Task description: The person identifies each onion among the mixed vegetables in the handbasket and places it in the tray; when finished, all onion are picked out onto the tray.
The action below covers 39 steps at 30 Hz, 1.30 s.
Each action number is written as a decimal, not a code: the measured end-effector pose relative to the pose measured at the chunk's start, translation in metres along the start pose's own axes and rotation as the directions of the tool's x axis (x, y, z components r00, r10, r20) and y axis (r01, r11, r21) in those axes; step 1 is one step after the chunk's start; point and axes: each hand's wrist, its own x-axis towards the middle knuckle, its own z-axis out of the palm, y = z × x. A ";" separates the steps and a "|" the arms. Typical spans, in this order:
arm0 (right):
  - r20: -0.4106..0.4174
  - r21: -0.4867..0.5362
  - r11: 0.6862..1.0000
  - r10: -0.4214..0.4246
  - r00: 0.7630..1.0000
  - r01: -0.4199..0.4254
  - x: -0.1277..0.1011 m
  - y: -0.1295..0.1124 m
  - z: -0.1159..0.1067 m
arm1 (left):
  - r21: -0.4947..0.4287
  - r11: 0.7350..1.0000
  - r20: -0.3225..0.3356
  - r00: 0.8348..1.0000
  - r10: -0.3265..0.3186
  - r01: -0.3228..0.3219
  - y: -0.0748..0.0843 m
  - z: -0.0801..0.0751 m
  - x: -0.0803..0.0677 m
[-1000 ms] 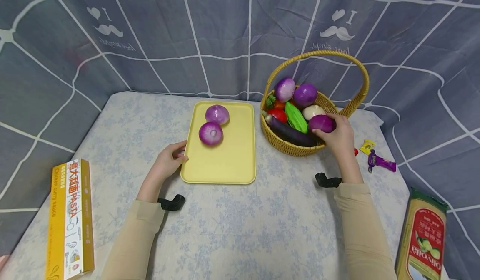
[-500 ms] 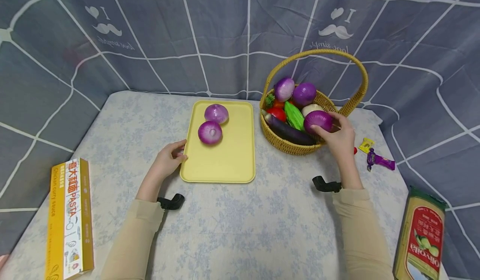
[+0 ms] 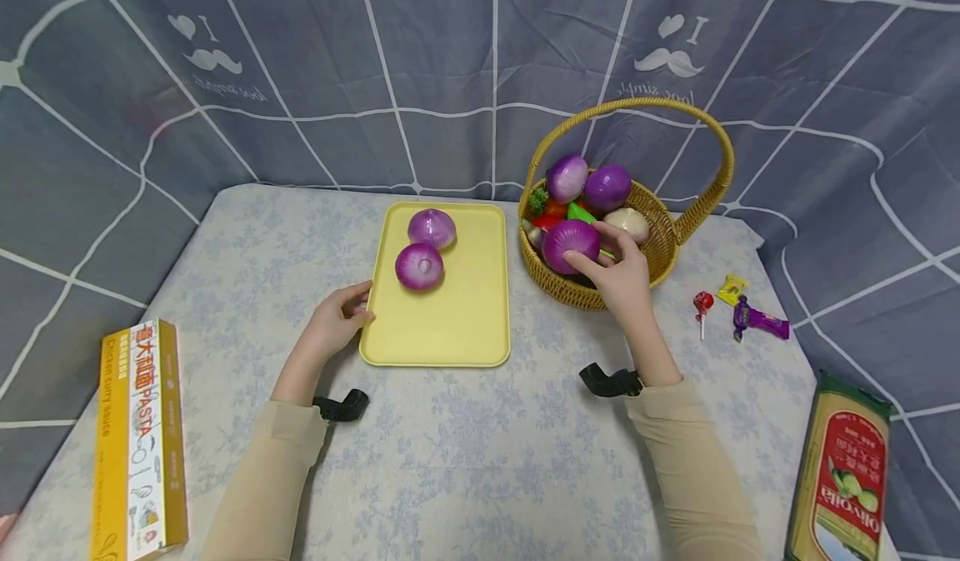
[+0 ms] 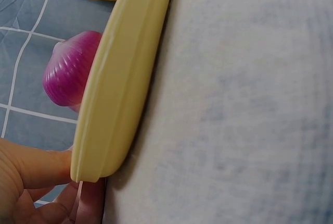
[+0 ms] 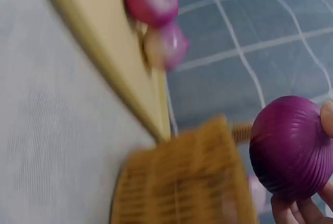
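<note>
My right hand (image 3: 621, 274) grips a purple onion (image 3: 570, 245) (image 5: 292, 152) just above the left side of a wicker basket (image 3: 660, 244) (image 5: 177, 182). The basket holds two more purple onions (image 3: 587, 182), a white one and other vegetables. My left hand (image 3: 337, 318) (image 4: 36, 182) rests against the near left corner of a yellow tray (image 3: 465, 311) (image 4: 122, 73). Two purple onions (image 3: 424, 247) lie at the far end of the tray, one of them showing in the left wrist view (image 4: 70, 73).
A yellow pasta box (image 3: 138, 440) lies at the near left. An olive oil tin (image 3: 843, 482) stands at the near right. A lollipop (image 3: 702, 304) and wrapped sweets (image 3: 757, 319) lie right of the basket. A grey checked curtain (image 3: 420, 69) closes off the back.
My right hand has lifted the purple onion out of the basket's right side and carried it left, toward the tray. My left hand has stayed on the tray corner.
</note>
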 end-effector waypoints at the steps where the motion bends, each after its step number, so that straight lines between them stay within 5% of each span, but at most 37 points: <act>1: 0.015 0.009 1.000 -0.002 1.000 0.002 0.000 -0.002 0.005 | -0.001 1.000 0.000 1.000 -0.001 0.001 0.000 0.000 0.000; 10: 0.145 0.094 0.995 -0.048 0.988 0.035 -0.003 -0.017 0.060 | -0.013 1.000 0.011 1.000 0.010 -0.010 0.002 -0.002 -0.002; 21: 0.241 -0.049 0.998 -0.032 0.970 0.045 0.001 -0.020 0.125 | -0.017 1.000 0.019 1.000 0.014 -0.013 0.003 -0.003 -0.004; 26: 0.189 -0.122 0.991 -0.030 0.981 0.054 0.005 -0.017 0.142 | -0.025 1.000 0.026 1.000 0.015 -0.014 0.003 -0.003 -0.004; 39: 0.045 -0.210 0.974 0.090 0.995 -0.078 0.023 -0.004 0.165 | -0.010 1.000 0.013 1.000 0.010 -0.010 0.003 -0.002 -0.003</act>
